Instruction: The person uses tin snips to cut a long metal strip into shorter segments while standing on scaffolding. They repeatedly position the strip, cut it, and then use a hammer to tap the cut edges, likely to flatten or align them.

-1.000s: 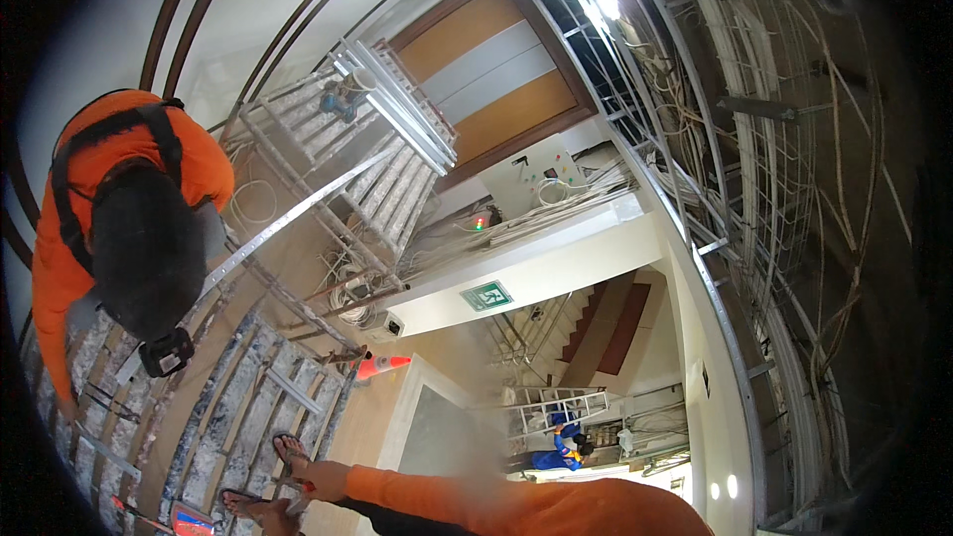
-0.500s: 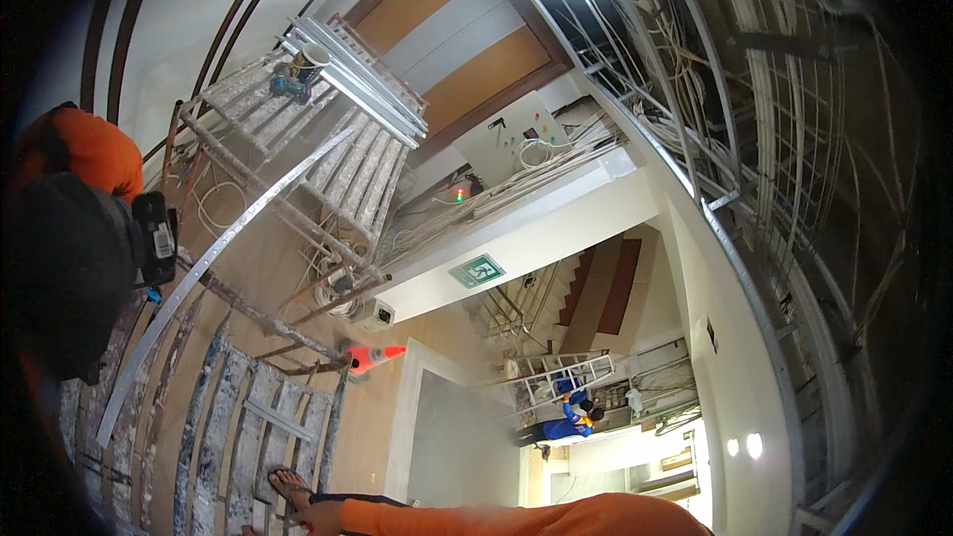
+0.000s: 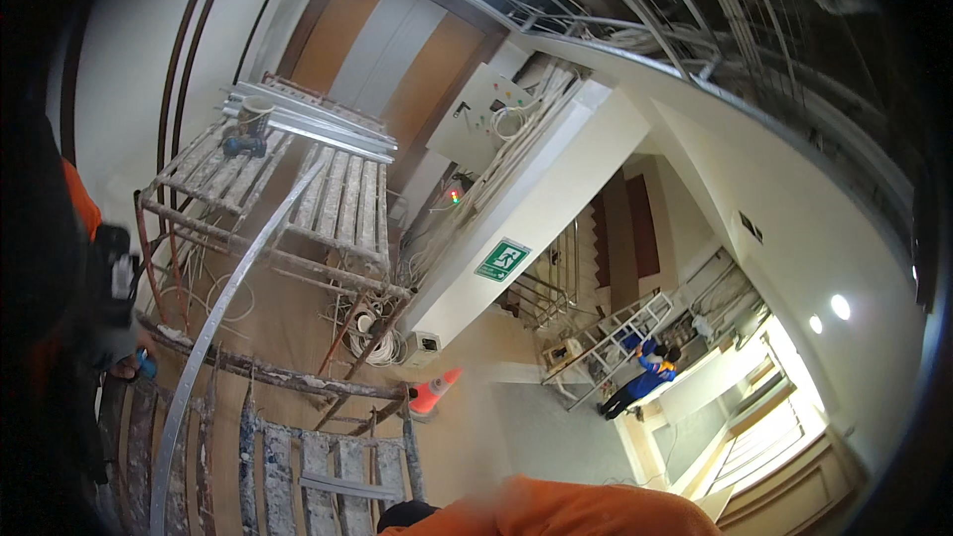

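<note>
Beneath one orange sleeve (image 3: 606,511), two scaffold platforms (image 3: 298,189), one traffic cone (image 3: 434,392)

Your orange sleeve (image 3: 596,511) at the lower edge: matt cloth. Beyond it, scaffold planks (image 3: 298,467): rough wood, crusted with pale plaster. Scaffold tubes (image 3: 268,372): rusty, dull metal. Long rail (image 3: 228,298) leaning up to the left of the sleeve: smooth, bright metal. Cone (image 3: 434,392) just above the sleeve: glossy orange plastic. Wall panels (image 3: 397,50) far off: smooth wood.

One head-worn fisheye view, tilted, looking across scaffold planks (image 3: 338,194) down a corridor, orange sleeve (image 3: 596,511) nearest
</note>
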Available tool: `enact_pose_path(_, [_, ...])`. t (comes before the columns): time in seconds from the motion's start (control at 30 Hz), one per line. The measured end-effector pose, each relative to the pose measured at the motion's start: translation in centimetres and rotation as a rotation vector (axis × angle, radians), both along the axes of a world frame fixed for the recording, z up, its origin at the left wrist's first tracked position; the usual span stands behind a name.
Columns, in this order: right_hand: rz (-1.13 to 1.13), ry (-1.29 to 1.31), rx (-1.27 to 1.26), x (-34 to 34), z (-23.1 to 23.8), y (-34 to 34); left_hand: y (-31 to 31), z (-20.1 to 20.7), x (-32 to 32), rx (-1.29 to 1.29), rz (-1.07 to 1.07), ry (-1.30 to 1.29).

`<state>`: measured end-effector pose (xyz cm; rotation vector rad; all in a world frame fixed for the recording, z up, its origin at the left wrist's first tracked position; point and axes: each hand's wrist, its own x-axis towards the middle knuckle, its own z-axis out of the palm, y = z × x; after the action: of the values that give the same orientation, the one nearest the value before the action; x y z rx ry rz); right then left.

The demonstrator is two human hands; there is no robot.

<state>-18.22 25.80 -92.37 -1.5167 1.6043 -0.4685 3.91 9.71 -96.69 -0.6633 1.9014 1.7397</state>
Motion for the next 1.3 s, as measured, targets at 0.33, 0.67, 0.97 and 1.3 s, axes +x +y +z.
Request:
enact_pose_path(0.33, [0.167,-0.139,-0.147,-4.4,6.7,-4.4,-4.1,5.4,-3.2,-0.216,-0.232,0.255])
enact_pose_path(0.67, [0.21,-0.093,-0.171,-5.1,21.7,-3.6,-3.9,10.0,-3.5,-0.348,-0.354,0.446])
enact_pose_path(0.97, [-0.474,0.509,0.318,-10.8,25.6,3.7,-4.4,15.1,-2.5,-0.255,-0.467,0.289])
enact_pose_path(1.3, [-0.275,0.713,0.677,-31.6,14.2,6.6,-1.4,20.1,-1.1,-0.524,-0.516,0.377])
